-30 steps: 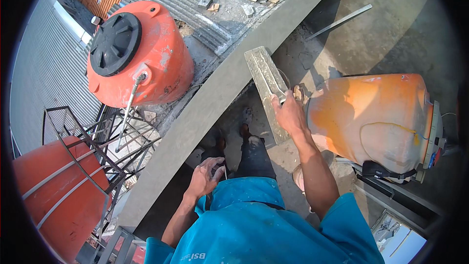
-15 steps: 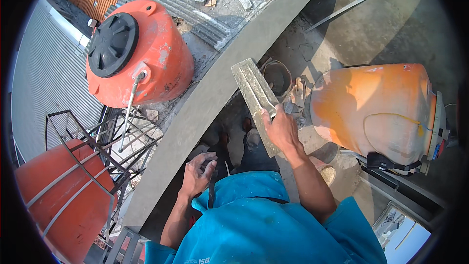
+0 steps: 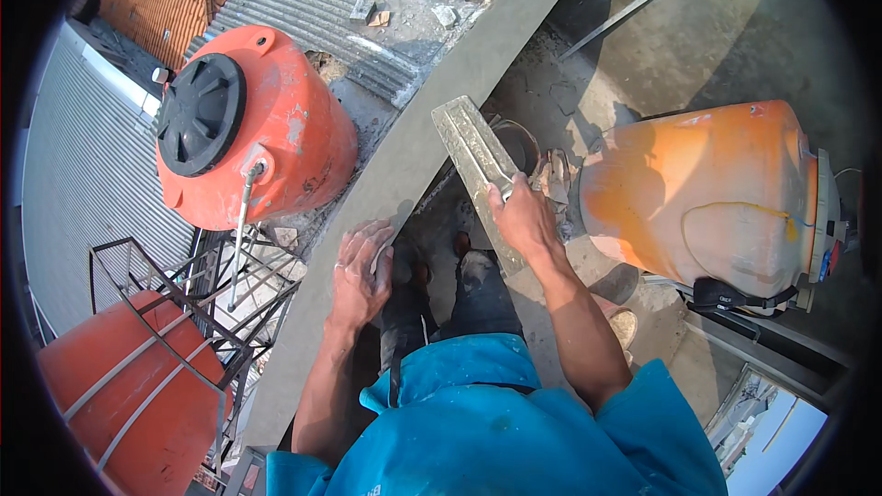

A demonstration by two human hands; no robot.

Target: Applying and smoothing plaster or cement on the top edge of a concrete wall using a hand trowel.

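Note:
A long rectangular plastering trowel [image 3: 466, 145], caked with grey mortar, is gripped by its handle in my right hand [image 3: 525, 218], back of the blade facing up. Its far end overlaps the edge of the smooth grey wall top [image 3: 424, 135] in view, though whether it touches cannot be told. Over on the left, my left hand [image 3: 362, 268] lies on the inner edge of that wall top, its dusty fingers stretched forward and holding nothing visible. Partly behind the trowel sits a round bucket [image 3: 521, 145].
Beyond the wall stands an orange water tank [image 3: 308, 142] with a black lid, above a metal frame [image 3: 165, 312] and another tank [image 3: 147, 395]. An orange-stained drum [image 3: 684, 188] lies at right. A straight metal bar [image 3: 620, 16] lies farther off. A small container [image 3: 623, 326] stands by my right forearm.
My left hand has moved forward from near my waist onto the wall edge, its fingers straightening. The trowel has shifted slightly forward and left, still in my right hand.

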